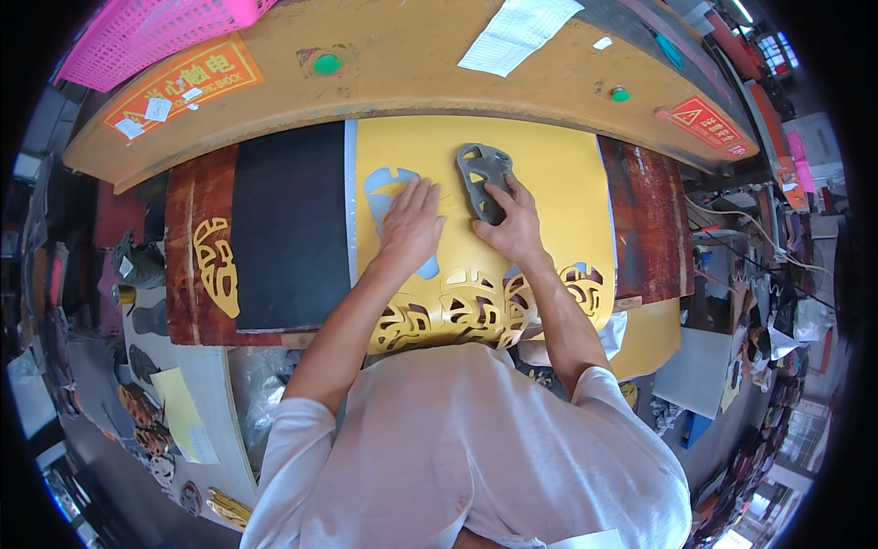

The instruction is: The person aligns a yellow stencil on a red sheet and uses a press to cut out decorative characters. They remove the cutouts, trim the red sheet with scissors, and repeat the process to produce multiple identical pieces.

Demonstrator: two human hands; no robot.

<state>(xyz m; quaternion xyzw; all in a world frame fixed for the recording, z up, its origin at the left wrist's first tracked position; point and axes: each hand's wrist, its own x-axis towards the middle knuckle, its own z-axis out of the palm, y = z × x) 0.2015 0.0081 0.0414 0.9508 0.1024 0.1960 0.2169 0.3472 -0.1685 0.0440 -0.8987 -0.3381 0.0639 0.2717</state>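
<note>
A yellow sheet (558,169) lies across the worktop, its near edge bending down toward me. My right hand (514,222) grips the lower end of a dark grey, shoe-shaped cutting die (479,167), which rests on the sheet. To the left, my left hand (414,222) lies with fingers stretched out flat on the sheet. It partly covers a sole-shaped cut-out (380,180), through which a pale blue layer shows. Near the front edge, several patterned cut-outs (471,302) pierce the sheet. Whether anything lies under my left palm is hidden.
Ahead, a wide orange-brown beam (393,78) spans the worktop, with green buttons (326,65) and a paper sheet (517,35). A pink basket (155,37) sits above it. At left are a black board (293,229) and a yellow openwork piece (215,267) on the reddish-brown worktop (194,192).
</note>
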